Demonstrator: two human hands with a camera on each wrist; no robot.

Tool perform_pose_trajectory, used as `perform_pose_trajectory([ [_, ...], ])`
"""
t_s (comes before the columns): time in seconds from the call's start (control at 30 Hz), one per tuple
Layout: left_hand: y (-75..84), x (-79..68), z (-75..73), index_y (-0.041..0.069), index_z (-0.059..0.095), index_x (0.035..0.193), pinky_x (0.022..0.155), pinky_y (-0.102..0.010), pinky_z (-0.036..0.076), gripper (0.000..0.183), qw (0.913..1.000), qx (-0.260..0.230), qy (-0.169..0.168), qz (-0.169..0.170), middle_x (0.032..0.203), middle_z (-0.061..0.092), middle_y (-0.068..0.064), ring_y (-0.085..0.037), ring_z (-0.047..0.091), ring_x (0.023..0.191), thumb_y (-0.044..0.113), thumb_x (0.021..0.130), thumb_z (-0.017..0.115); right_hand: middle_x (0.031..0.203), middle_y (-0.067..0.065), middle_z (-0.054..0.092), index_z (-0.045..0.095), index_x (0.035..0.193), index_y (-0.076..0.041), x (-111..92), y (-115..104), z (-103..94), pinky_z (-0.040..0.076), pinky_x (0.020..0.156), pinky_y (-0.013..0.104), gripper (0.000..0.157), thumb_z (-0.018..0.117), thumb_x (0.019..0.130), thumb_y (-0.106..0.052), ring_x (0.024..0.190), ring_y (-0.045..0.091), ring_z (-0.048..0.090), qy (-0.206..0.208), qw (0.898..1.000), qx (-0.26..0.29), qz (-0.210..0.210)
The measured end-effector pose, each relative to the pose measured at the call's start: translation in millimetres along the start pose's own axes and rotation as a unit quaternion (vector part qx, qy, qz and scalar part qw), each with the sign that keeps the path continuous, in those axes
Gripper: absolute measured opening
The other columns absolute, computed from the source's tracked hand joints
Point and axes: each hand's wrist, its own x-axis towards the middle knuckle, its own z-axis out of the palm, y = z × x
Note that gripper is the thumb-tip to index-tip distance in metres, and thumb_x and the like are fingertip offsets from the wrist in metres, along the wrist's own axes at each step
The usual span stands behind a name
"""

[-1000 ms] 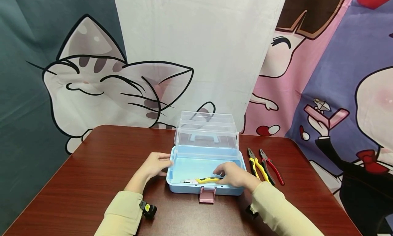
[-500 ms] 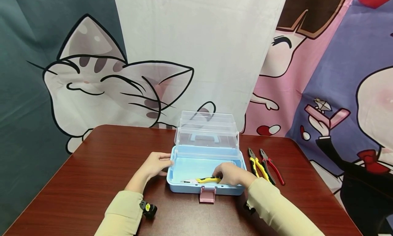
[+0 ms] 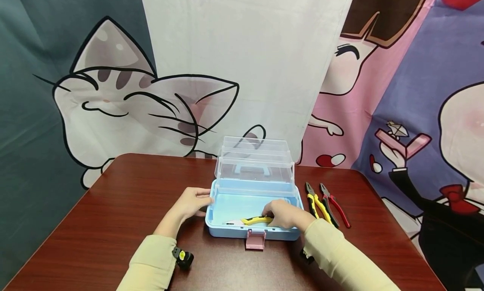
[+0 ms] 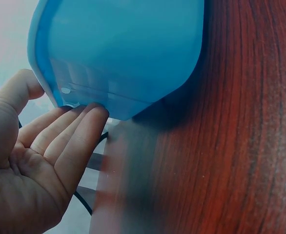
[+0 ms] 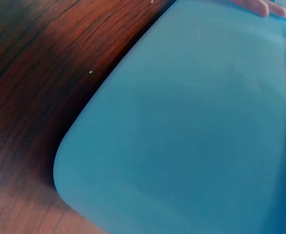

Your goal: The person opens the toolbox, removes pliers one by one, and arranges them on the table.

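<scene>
An open light-blue toolbox [image 3: 224,231] stands on the table, its clear lid [image 3: 257,156] tilted back. Inside, along the front wall, lie long-nose pliers [image 3: 256,220] with yellow-and-black handles, jaws pointing left. My right hand [image 3: 284,214] reaches over the front right of the box and grips the handle ends, which its fingers partly hide. My left hand [image 3: 191,203] holds the box's left side. In the left wrist view, the thumb of my left hand [image 4: 45,156] is at the rim and the fingertips touch the outer wall. The right wrist view shows mostly the toolbox's outer wall [image 5: 172,131].
Right of the box lie yellow-and-black pliers [image 3: 318,205] and red-and-black pliers [image 3: 335,205], side by side. A pink latch [image 3: 255,240] hangs open at the box front. The dark-red wooden table [image 3: 162,173] ends at a printed cloth backdrop [image 3: 242,51].
The right hand's fingers have come down and closed round the handles of the long-nose pliers, the wrist shifting slightly left. The left hand and the toolbox have stayed put.
</scene>
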Motion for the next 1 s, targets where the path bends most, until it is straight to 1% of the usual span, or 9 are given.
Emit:
perform_pose_trajectory([
  [0.13, 11.3, -10.8, 1.0, -0.003, 0.054, 0.12, 0.064, -0.041, 0.054, 0.04, 1.0, 0.006, -0.003, 0.001, 0.113, 0.058, -0.023, -0.026, 0.063, 0.089, 0.005, 0.081, 0.061, 0.083, 0.002, 0.065, 0.067, 0.096, -0.004, 1, 1, 2.0, 0.049, 0.066, 0.028, 0.024, 0.072, 0.074, -0.012, 0.074, 0.013, 0.057, 0.009, 1.0, 0.001, 0.011],
  [0.23, 18.7, -18.5, 2.2, -0.004, 0.054, 0.119, 0.064, -0.04, 0.054, 0.04, 0.9999, 0.01, -0.004, 0.001, 0.113, 0.058, -0.023, -0.027, 0.063, 0.09, 0.005, 0.081, 0.061, 0.086, 0.002, 0.065, 0.066, 0.099, -0.003, 1, 3, 3.7, 0.049, 0.068, 0.03, 0.028, 0.072, 0.074, -0.015, 0.077, 0.013, 0.056, 0.015, 0.999, 0.007, 0.028],
  [0.33, 10.3, -11.2, 2.1, -0.002, 0.055, 0.119, 0.063, -0.039, 0.055, 0.04, 1.0, 0.009, 0.002, -0.001, 0.113, 0.06, -0.021, -0.025, 0.064, 0.089, 0.006, 0.081, 0.062, 0.088, 0.002, 0.064, 0.065, 0.101, -0.003, 2, 5, 5.3, 0.048, 0.07, 0.032, 0.032, 0.072, 0.074, -0.019, 0.078, 0.013, 0.056, 0.02, 0.999, 0.01, 0.038],
  [0.47, -6.4, 3.6, 0.7, 0.001, 0.057, 0.118, 0.061, -0.039, 0.055, 0.04, 0.9999, 0.009, 0.011, -0.002, 0.111, 0.061, -0.018, -0.022, 0.064, 0.085, 0.008, 0.08, 0.064, 0.089, 0.003, 0.064, 0.065, 0.103, -0.004, 3, 6, 6.7, 0.048, 0.071, 0.033, 0.036, 0.073, 0.072, -0.022, 0.08, 0.014, 0.056, 0.027, 0.999, 0.003, 0.039],
  [0.63, -8.1, 4.9, 0.6, 0.0, 0.057, 0.118, 0.061, -0.039, 0.055, 0.039, 0.9999, 0.007, 0.011, 0.001, 0.111, 0.061, -0.019, -0.023, 0.064, 0.085, 0.007, 0.08, 0.064, 0.094, 0.003, 0.064, 0.064, 0.106, -0.005, 4, 6, 7.8, 0.048, 0.073, 0.031, 0.041, 0.075, 0.071, -0.021, 0.083, 0.014, 0.055, 0.02, 0.999, -0.015, 0.032],
  [0.73, -7.7, 5.1, 1.1, 0.0, 0.057, 0.118, 0.062, -0.039, 0.055, 0.039, 1.0, 0.006, 0.007, 0.001, 0.111, 0.061, -0.019, -0.023, 0.064, 0.086, 0.007, 0.08, 0.064, 0.096, 0.002, 0.062, 0.063, 0.109, -0.006, 5, 6, 8.3, 0.048, 0.071, 0.029, 0.042, 0.075, 0.07, -0.018, 0.081, 0.012, 0.053, 0.011, 0.999, -0.034, 0.024],
  [0.87, -6.1, 4.5, 1.3, 0.001, 0.057, 0.118, 0.061, -0.039, 0.055, 0.039, 0.9999, 0.008, 0.009, 0.001, 0.11, 0.062, -0.018, -0.023, 0.064, 0.086, 0.008, 0.08, 0.064, 0.093, 0.001, 0.058, 0.063, 0.11, -0.007, 6, 6, 8.5, 0.046, 0.068, 0.026, 0.043, 0.075, 0.07, -0.016, 0.076, 0.01, 0.049, 0.007, 0.998, -0.058, 0.017],
  [1.0, -4.7, 3.7, 1.4, 0.001, 0.057, 0.118, 0.061, -0.039, 0.055, 0.039, 0.9999, 0.006, 0.013, 0.001, 0.11, 0.062, -0.017, -0.022, 0.064, 0.085, 0.008, 0.08, 0.064, 0.09, 0.001, 0.057, 0.063, 0.107, -0.007, 8, 6, 8.5, 0.046, 0.068, 0.026, 0.04, 0.075, 0.071, -0.018, 0.076, 0.01, 0.049, 0.012, 0.997, -0.072, 0.004],
])
